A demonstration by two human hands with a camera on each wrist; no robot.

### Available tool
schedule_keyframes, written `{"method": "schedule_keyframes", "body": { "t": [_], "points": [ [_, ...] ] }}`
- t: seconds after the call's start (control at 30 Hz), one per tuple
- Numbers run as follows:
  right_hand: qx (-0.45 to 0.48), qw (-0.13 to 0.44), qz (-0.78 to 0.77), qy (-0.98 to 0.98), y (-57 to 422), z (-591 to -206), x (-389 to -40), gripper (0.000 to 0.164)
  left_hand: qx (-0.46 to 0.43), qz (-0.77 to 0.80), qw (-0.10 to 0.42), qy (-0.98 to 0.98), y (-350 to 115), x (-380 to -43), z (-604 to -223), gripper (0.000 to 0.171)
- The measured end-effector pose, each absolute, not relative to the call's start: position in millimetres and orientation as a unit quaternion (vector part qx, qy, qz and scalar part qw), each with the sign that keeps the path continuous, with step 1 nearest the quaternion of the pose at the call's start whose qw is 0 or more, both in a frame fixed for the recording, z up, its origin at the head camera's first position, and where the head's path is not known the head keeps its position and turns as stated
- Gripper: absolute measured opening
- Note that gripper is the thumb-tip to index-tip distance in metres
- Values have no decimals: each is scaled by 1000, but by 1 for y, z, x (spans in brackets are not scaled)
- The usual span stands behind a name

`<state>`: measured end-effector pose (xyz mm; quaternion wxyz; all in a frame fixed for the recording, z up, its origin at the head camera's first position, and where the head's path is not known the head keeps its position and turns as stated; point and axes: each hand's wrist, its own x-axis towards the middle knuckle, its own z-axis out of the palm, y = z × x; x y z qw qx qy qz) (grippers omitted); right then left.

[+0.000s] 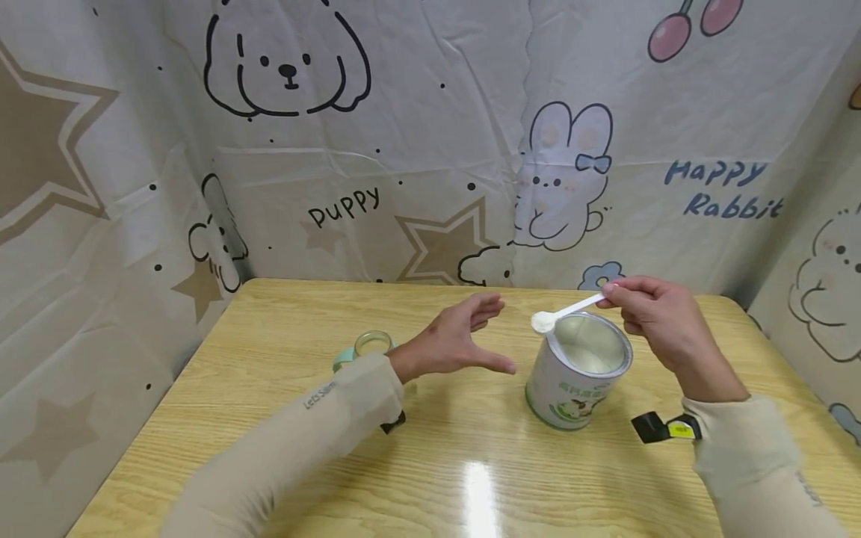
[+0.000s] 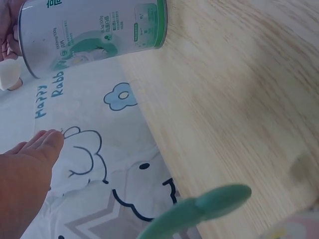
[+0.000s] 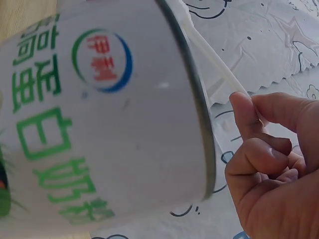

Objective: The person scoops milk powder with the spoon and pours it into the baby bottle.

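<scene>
Table (image 1: pixel 430 478), bearing an open can (image 1: pixel 575 396). Left of the can, the empty left hand (image 1: pixel 457 336) spreads thumb from fingers; right of it, the right hand (image 1: pixel 662 317) pinches a spoon (image 1: pixel 580 305) by its handle end. Farther left of the can: a cup (image 1: pixel 363 351), partly hidden. The spoon's long axis crosses the can's far side, its bowl of powder (image 1: pixel 542 322) by the left rim, toward the left hand.

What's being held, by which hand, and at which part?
The right hand pinches the white measuring scoop by the end of its handle, away from the bowl; the left hand holds nothing.
</scene>
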<state>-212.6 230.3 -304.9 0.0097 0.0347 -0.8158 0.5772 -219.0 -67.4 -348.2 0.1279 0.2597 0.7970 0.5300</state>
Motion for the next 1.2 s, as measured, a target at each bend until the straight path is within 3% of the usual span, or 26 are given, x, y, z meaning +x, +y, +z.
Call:
{"method": "schedule_keyframes", "body": {
  "t": [0.17, 0.43, 0.67, 0.83, 1.2],
  "points": [
    [33, 8, 570, -821, 221, -304, -214, 30, 257, 530, 128, 798, -76, -219, -345, 100],
    [42, -3, 625, -780, 212, -302, -215, 8, 257, 523, 123, 803, -90, -219, -340, 98],
    [44, 0, 617, -786, 201, -298, -216, 15, 251, 531, 110, 802, -104, -219, -337, 97],
    [51, -5, 651, -757, 193, -298, -215, 7, 247, 534, 106, 801, -115, -218, -335, 96],
    [67, -10, 680, -730, 176, -299, -215, 6, 243, 520, 102, 813, -132, -216, -338, 95]
  ]
}}
